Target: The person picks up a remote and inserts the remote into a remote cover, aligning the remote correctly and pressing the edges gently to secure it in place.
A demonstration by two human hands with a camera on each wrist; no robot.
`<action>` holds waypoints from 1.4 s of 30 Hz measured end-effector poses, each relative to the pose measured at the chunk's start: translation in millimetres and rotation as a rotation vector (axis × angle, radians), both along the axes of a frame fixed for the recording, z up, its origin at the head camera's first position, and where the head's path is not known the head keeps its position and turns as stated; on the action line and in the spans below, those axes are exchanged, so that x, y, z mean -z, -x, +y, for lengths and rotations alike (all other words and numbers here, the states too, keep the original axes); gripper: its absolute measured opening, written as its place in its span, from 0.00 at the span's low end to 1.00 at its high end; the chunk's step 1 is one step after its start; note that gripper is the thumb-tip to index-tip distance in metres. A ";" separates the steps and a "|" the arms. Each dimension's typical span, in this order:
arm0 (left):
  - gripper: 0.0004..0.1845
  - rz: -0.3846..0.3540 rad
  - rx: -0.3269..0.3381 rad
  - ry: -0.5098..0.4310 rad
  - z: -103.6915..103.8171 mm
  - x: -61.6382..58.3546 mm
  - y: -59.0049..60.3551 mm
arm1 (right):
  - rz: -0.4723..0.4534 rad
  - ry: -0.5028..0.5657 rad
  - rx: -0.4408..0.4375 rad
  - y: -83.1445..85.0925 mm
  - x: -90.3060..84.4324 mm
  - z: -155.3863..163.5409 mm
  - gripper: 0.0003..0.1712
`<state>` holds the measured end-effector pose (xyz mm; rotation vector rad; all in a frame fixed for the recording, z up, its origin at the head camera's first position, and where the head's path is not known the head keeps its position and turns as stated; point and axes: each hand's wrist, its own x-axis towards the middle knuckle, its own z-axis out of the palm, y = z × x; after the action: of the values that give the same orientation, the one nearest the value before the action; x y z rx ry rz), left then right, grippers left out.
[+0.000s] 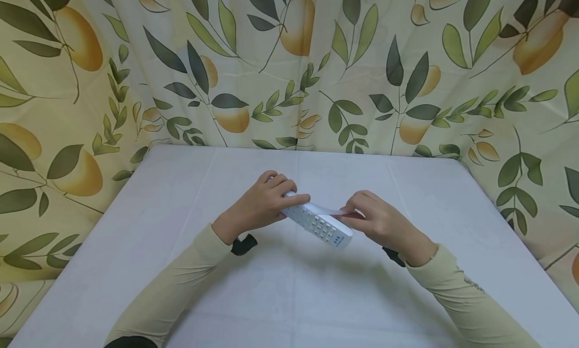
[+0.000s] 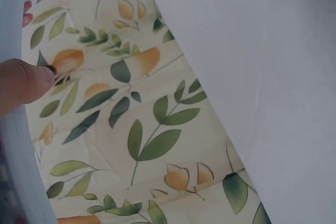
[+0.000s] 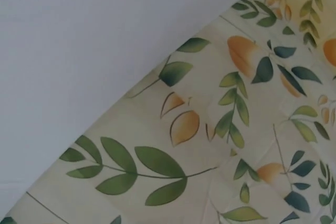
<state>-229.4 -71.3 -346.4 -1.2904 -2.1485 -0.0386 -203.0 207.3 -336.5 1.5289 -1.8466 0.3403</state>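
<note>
Sleeves: two pale beige long sleeves enter from the near edge, left and right, each with a dark strap at the wrist.

Table (image 1: 135, 267): white cloth-covered surface, running from the near edge to the far backdrop. Its cloth also fills part of both wrist views.

Remote control (image 1: 318, 223): white, slim, oblong, with rows of small pale keys on its upper face and a small blue mark at its near right end. Position: above the middle of the table, held between both hands, lying slantwise from far left to near right, near end tilted down. Whether it touches the cloth cannot be told. A thin white and dark red part juts from its right side toward the right hand; what it is cannot be told.

Left hand (image 1: 260, 204): grasping the far left end of the remote control, fingers curled over the top, thumb along the side. In the left wrist view a thumb tip (image 2: 23, 85) presses a pale curved edge at the left border.

Right hand (image 1: 384, 222): fingers curled, pinching the thin part at the remote's right side. Not seen in the right wrist view.

Backdrop (image 1: 289, 66): cream fabric printed with green leaves and orange-yellow fruit, hanging behind the far edge and down both sides of the table.
</note>
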 end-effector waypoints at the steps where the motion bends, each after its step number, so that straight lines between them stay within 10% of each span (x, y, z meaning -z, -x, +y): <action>1: 0.29 0.004 -0.001 0.002 -0.2 -1.1 -0.3 | 0.003 0.001 0.001 0.4 0.5 0.4 0.18; 19: 0.30 0.001 0.004 -0.027 -3.7 -5.8 -0.3 | -0.084 -0.034 0.063 -4.6 1.5 -0.4 0.14; 27: 0.30 -0.001 -0.057 -0.040 -8.5 -0.6 0.6 | 0.058 -0.088 0.154 5.8 10.2 4.7 0.18; 33: 0.28 -0.056 -0.101 -0.067 -11.8 2.6 4.6 | 0.179 0.021 0.008 10.6 17.0 4.4 0.16; 42: 0.28 -0.171 -0.165 -0.053 -14.1 3.8 12.9 | 0.250 -0.124 -0.040 5.0 18.1 7.4 0.22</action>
<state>-242.3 -85.5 -350.2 -1.1104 -2.3760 -0.1417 -208.1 214.8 -354.6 1.6130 -1.6686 0.0498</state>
